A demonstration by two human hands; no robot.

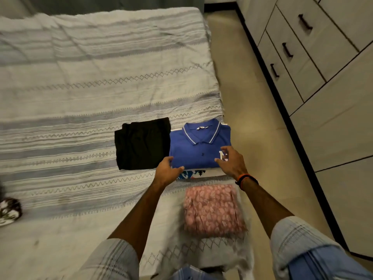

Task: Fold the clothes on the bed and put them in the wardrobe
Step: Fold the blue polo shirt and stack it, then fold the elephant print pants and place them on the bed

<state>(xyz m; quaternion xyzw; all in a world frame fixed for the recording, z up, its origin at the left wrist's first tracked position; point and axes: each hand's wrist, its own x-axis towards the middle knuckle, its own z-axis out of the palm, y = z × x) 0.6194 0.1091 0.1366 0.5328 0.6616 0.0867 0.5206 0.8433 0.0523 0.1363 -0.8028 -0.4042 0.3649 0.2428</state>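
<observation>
Big bed (80, 77) under a grey-and-white striped spread, wardrobe (323, 67) with dark drawer handles off to its right. Near the bed's right edge: folded blue polo shirt (199, 146), white-piped collar, sitting on a white printed garment (191, 174). White chest lettering on the polo, half hidden, not readable. Folded black garment (142, 143) touching the polo's left side. Folded pink patterned garment (212, 209) just nearer than the polo. Left hand (167, 168) pinching the polo's near left corner; right hand (230, 160), fingers spread, resting on its right front.
</observation>
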